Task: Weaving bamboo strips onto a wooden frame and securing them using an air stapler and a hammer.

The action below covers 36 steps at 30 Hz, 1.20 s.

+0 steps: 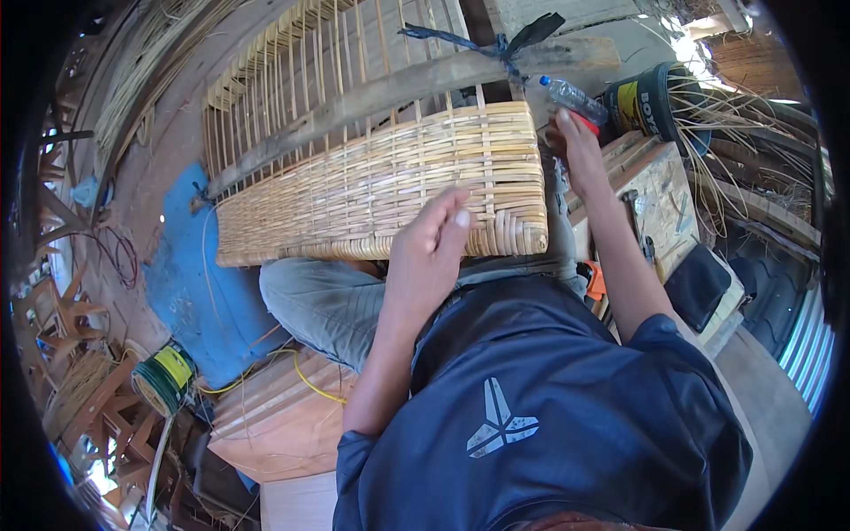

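- Navy shirt [531, 416] with a pale emblem fills the lower frame, closest to the lens; grey trousers [328, 301] show just above it.
- Left hand [429, 252] lies on the near edge of the woven panel [381, 181], fingers loosely curled together and pressed on the weave; it clamps nothing that can be seen.
- Panel rests across the lap, its finished tight weave toward the person, its far half open upright slats [301, 62].
- Wooden beam [398, 88] crosses the panel slantwise over the slats; a dark strap [505, 40] is knotted on its right end.
- Right hand [575, 146] reaches past the panel's right edge, fingers closed about the lower end of a clear bottle [575, 97] with a blue cap.
- Bottle lies tilted just beside the panel's far right corner, next to a black bucket [651, 102].
- Wooden box [655, 190] sits under the right forearm, tools on its top too small to tell apart.
- Blue mat [190, 283] lies on the floor left of the lap.
- Green spool [164, 379] stands at the lower left, a yellow cord [305, 376] trailing near it.
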{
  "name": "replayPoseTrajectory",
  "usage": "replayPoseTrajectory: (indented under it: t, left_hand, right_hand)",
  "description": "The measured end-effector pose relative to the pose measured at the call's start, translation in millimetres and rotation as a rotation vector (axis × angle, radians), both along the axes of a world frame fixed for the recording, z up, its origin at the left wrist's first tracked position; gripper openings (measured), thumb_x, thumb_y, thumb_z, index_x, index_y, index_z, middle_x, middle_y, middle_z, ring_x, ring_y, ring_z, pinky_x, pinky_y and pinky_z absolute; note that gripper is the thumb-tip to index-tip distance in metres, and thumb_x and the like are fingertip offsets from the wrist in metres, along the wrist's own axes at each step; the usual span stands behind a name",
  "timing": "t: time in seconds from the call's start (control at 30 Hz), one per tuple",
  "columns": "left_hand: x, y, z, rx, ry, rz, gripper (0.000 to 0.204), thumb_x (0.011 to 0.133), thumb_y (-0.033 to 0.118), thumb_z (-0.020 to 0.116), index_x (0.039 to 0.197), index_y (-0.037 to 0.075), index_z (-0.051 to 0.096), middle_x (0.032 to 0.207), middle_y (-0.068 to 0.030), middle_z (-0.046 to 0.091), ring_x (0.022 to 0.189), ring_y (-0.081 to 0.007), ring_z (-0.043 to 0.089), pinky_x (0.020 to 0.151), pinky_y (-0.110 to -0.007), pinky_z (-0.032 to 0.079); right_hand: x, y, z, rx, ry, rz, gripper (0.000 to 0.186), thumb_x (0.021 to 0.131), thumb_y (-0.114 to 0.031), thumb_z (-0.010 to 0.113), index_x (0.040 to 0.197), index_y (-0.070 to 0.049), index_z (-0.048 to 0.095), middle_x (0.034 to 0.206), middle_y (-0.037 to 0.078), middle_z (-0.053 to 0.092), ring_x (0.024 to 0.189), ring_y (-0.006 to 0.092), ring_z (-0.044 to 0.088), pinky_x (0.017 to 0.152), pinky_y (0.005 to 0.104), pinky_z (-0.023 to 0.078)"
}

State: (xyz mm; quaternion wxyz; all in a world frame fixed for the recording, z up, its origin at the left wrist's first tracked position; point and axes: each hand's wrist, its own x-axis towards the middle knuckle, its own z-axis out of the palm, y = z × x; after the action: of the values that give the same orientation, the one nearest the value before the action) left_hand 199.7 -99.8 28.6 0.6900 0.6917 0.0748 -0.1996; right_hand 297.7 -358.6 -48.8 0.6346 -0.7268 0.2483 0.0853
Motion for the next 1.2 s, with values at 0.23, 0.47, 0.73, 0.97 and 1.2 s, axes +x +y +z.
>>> replayPoseTrajectory:
  t: [0.23, 0.47, 0.73, 0.97, 1.2]
  left_hand:
    - [68.3, -26.9, -47.2, 0.794, -0.680, 0.000, 0.040, 0.084, 0.022, 0.057, 0.119, 0.005, 0.051, 0.128, -0.0152, 0.045, 0.120, -0.0378, 0.040, 0.097, -0.049, 0.033]
    - [80.3, -41.8, -56.0, 0.907, -0.632, -0.086, 0.051, 0.085, 0.036, 0.054, 0.127, 0.008, 0.047, 0.132, -0.0116, 0.042, 0.124, -0.0397, 0.035, 0.099, -0.052, 0.028]
    - [79.0, -46.9, -54.9, 0.892, -0.617, -0.115, 0.053, 0.084, 0.037, 0.054, 0.129, 0.009, 0.046, 0.133, -0.0126, 0.042, 0.123, -0.0404, 0.035, 0.099, -0.055, 0.026]
    - [88.8, -34.3, -73.9, 0.894, -0.634, -0.226, 0.050, 0.090, 0.037, 0.046, 0.132, 0.010, 0.044, 0.138, -0.0147, 0.039, 0.128, -0.0403, 0.031, 0.102, -0.056, 0.025]
    - [84.7, -41.3, -61.1, 0.895, -0.625, -0.256, 0.050, 0.091, 0.035, 0.044, 0.134, 0.009, 0.042, 0.139, -0.0169, 0.037, 0.127, -0.0417, 0.031, 0.105, -0.055, 0.022]
  right_hand:
    - [-50.9, 13.2, -31.0, -0.516, -0.245, 0.307, 0.048, 0.097, -0.037, 0.037, 0.120, 0.003, 0.049, 0.117, 0.019, 0.054, 0.112, 0.0289, 0.050, 0.097, 0.0329, 0.035]
    - [-46.3, 17.5, -37.4, -0.617, -0.304, 0.352, 0.044, 0.099, -0.032, 0.032, 0.121, 0.003, 0.047, 0.119, 0.020, 0.051, 0.114, 0.0333, 0.047, 0.099, 0.0347, 0.034]
    - [-44.9, 15.1, -34.7, -0.603, -0.310, 0.258, 0.041, 0.096, -0.030, 0.036, 0.114, 0.004, 0.051, 0.113, 0.024, 0.054, 0.110, 0.0381, 0.048, 0.096, 0.0393, 0.036]
    - [-62.8, -52.8, -39.4, -0.659, -0.323, -0.036, 0.025, 0.090, -0.019, 0.051, 0.107, -0.003, 0.059, 0.103, 0.017, 0.061, 0.096, 0.0299, 0.059, 0.084, 0.0363, 0.046]
    - [-145.7, -203.9, -60.8, -1.005, -0.053, -0.217, 0.022, 0.087, -0.017, 0.053, 0.104, -0.005, 0.062, 0.099, 0.018, 0.063, 0.094, 0.0312, 0.060, 0.083, 0.0373, 0.047]
